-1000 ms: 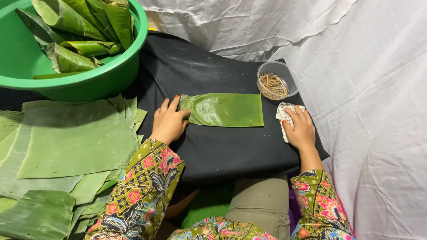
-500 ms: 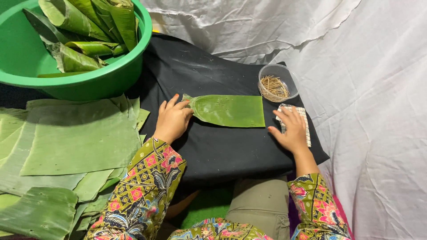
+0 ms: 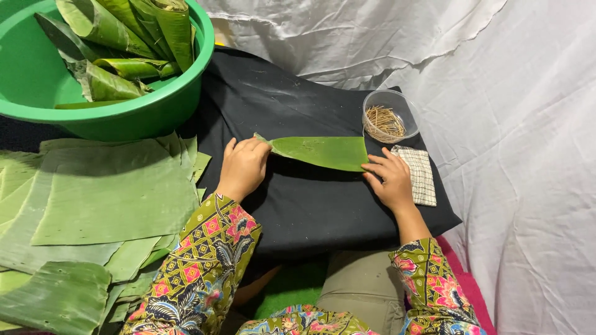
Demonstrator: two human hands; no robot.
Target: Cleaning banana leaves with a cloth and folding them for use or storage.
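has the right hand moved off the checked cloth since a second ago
Yes. The right hand has slid left off the checked cloth, toward the leaf strip, and now touches the strip's right end; the cloth lies uncovered beside the hand.

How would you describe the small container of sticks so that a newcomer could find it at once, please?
Start at the black cloth covering the work surface and go to its far right corner. There, just beyond the checked cloth, stands a small clear round bowl. It alone holds thin tan sticks; the big green basin holds rolled leaves.
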